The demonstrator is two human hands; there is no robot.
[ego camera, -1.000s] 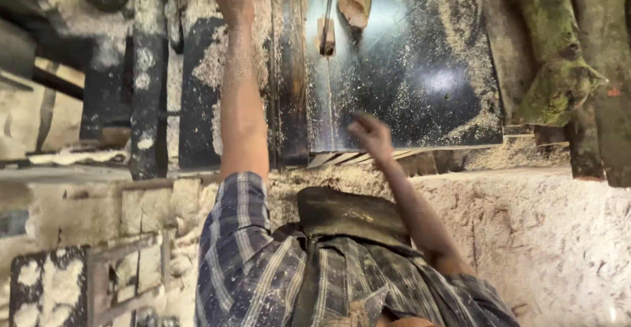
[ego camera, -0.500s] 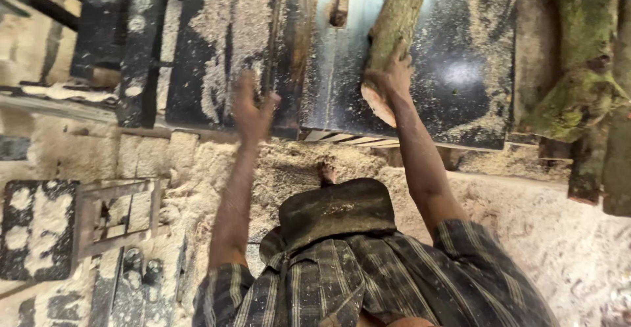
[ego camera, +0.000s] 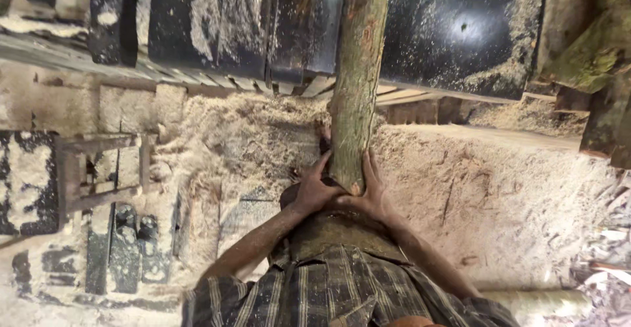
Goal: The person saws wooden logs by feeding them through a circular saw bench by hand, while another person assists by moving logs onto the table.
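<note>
Both hands clamp the log's (ego camera: 358, 70) near end at frame centre, left hand (ego camera: 314, 190) and right hand (ego camera: 369, 192) on opposite sides, steadying it across the dusty table (ego camera: 460, 31) above.

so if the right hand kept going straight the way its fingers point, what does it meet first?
Probably nothing new: the right hand already grips the log, fingers pointing along it toward the dark saw table. Depth is unclear.
</note>
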